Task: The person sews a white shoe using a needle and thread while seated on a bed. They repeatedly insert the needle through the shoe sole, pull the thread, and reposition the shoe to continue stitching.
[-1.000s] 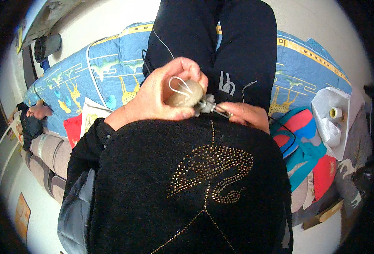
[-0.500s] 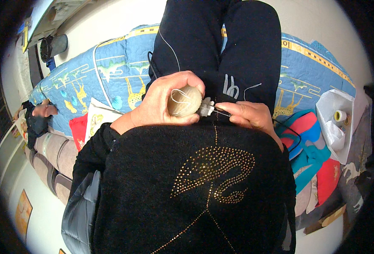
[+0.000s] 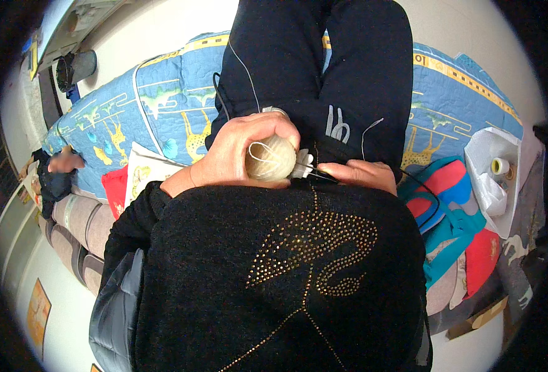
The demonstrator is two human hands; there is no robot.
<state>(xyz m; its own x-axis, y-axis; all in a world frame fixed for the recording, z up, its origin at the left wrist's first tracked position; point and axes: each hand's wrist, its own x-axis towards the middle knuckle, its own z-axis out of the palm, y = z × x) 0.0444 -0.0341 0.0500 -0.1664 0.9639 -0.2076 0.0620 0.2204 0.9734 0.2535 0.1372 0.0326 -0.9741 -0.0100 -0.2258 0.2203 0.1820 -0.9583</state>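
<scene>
My left hand [image 3: 230, 152] is wrapped round a cream ball-like piece [image 3: 272, 162], which has a loop of white thread lying over its face. A small white scalloped piece [image 3: 303, 165] pokes out beside it, between my two hands. My right hand [image 3: 363, 175] is closed, its fingers pinching a thin dark needle-like tool [image 3: 324, 177] that points at the scalloped piece. The tool's tip is too small to make out. A white thread [image 3: 247, 69] runs from behind my left hand over my left thigh. Another thread [image 3: 364, 133] trails from near my right hand over the right thigh.
A blue patterned quilt [image 3: 162, 93] lies under my legs. To the right are a white open box [image 3: 515, 180] holding a small roll [image 3: 500, 165], a teal bundle [image 3: 453, 223] and a red cushion [image 3: 481, 260]. Left is a white cushion [image 3: 147, 173]; black cord [image 3: 422, 184] passes by my right arm.
My right hand has tipped lower and its fingers lie flatter, with the tool's shaft now slanting down to the right. The cream piece has turned slightly in my left hand.
</scene>
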